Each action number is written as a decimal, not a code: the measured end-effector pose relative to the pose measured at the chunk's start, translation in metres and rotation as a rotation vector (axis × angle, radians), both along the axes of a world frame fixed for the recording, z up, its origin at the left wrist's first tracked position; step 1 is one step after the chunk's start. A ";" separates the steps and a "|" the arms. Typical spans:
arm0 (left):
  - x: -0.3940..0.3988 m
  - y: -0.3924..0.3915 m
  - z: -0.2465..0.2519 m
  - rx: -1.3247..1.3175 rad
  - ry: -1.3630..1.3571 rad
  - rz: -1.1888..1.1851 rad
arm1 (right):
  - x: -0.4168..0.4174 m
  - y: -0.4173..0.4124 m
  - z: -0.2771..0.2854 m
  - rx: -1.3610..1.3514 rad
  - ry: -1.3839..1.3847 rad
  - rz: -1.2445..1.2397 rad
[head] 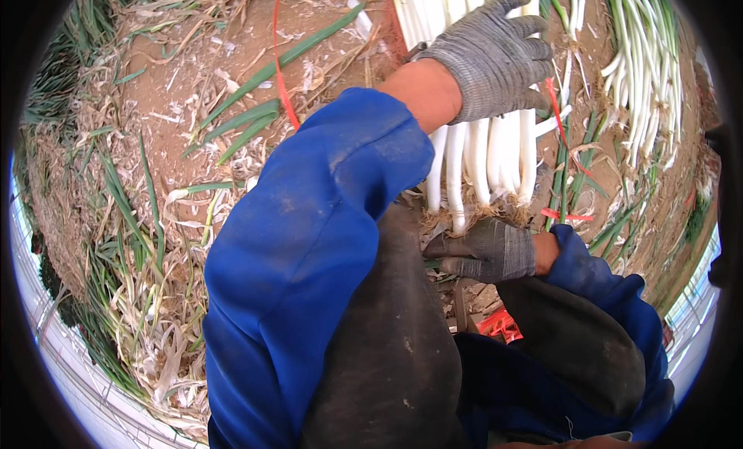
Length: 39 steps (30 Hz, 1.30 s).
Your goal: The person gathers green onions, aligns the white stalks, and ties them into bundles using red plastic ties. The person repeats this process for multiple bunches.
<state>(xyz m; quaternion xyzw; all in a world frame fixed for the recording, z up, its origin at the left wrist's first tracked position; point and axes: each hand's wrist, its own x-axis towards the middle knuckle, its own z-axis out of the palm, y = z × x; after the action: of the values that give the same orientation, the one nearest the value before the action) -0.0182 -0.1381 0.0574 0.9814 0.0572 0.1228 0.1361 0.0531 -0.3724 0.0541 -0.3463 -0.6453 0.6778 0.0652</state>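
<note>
My left hand (493, 57), in a grey knit glove, lies across a row of long white green-onion stalks (479, 153), its fingers spread. The stalks are side by side, their root ends towards me and their upper parts running out of the top of the view. At those root ends is my right hand (490, 251), also in a grey glove, its fingers pointing left just below the roots and slightly apart. A red strap (395, 28) runs along the left side of the stalks. A thin red ribbon (557, 109) passes close to my left fingertips.
Another pile of green onions (644, 77) lies at the upper right. Loose green leaves (284, 60), dry husks and a red ribbon (280, 71) litter the soil on the left. More leaves are heaped at the lower left (139, 286). Red plastic (500, 326) shows between my knees.
</note>
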 end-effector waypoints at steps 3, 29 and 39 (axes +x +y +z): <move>-0.003 0.001 0.011 -0.103 0.042 -0.019 | 0.005 0.007 0.014 0.182 0.077 -0.020; 0.013 -0.008 -0.013 -0.021 -0.213 0.184 | 0.032 0.073 -0.006 0.473 -0.455 -0.305; -0.110 -0.080 -0.038 -0.932 -0.166 1.009 | 0.032 0.074 -0.001 0.626 -0.466 -0.132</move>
<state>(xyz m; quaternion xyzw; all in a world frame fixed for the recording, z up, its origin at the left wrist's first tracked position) -0.1286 -0.2178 0.0193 0.6613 0.5430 0.2086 0.4736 0.0855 -0.2980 0.0529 -0.4949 -0.7946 0.3460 0.0631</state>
